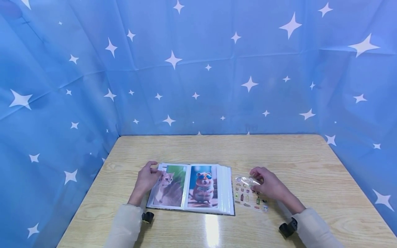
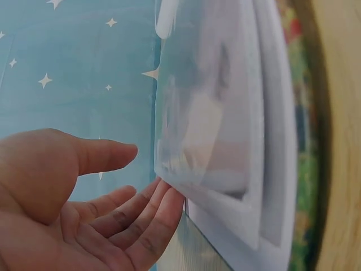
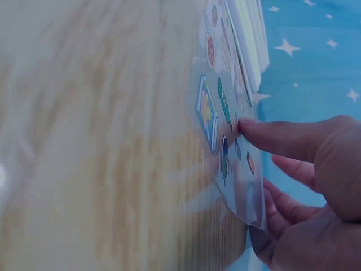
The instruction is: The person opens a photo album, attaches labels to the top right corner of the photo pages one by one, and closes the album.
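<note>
Hands (image 1: 148, 178) (image 1: 270, 185) touch album (image 1: 187, 187), sticker sheet (image 1: 248, 200); print (image 3: 207, 113) unreadable.

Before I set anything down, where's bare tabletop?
Free: pale wooden table between open white-paged photo album and blue starred curtain; also right of the right hand. Crowded: from left hand across album to clear plastic sticker sheet.

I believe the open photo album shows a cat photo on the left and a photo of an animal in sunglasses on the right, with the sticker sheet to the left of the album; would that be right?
Not quite: the sticker sheet is to the right of the open photo album, not the left, as the head view shows. The rest stands.
</note>
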`<state>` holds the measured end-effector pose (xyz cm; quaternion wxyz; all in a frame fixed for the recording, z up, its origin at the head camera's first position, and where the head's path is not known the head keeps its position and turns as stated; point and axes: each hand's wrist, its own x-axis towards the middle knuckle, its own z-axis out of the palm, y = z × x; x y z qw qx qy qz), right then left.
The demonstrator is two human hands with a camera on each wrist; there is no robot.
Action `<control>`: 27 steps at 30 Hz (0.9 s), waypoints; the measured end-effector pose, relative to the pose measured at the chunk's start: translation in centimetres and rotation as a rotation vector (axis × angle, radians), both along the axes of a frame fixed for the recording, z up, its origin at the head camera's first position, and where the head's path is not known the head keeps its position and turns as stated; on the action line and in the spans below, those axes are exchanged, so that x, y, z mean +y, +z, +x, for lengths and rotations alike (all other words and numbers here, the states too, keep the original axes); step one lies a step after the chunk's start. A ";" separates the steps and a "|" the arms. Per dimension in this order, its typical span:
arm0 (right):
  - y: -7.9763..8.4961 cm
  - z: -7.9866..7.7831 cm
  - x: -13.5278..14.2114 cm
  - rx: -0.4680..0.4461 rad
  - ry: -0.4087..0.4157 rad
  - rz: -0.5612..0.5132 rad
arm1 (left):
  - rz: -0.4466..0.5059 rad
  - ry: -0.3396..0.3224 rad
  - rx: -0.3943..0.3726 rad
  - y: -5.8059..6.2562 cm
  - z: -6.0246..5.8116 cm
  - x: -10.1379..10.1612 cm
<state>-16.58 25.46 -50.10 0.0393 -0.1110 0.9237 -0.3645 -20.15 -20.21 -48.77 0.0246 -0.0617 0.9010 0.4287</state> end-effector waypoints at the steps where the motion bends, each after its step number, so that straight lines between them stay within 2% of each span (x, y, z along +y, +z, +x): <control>1: 0.0 0.0 0.0 -0.001 0.000 -0.002 | -0.003 0.001 0.004 0.0 0.0 0.1; 11: -0.2 0.1 0.1 0.024 0.022 -0.035 | -0.090 -0.011 0.084 0.4 0.3 1.4; 17: -0.6 0.0 0.1 0.018 0.022 -0.034 | -0.047 -0.056 0.103 1.3 0.6 3.3; 21: -0.6 0.0 0.1 0.022 0.034 -0.029 | -0.039 -0.106 0.132 1.9 0.9 5.2; 27: -0.3 0.4 0.0 0.058 0.049 -0.043 | -0.040 -0.227 0.198 2.5 1.6 8.8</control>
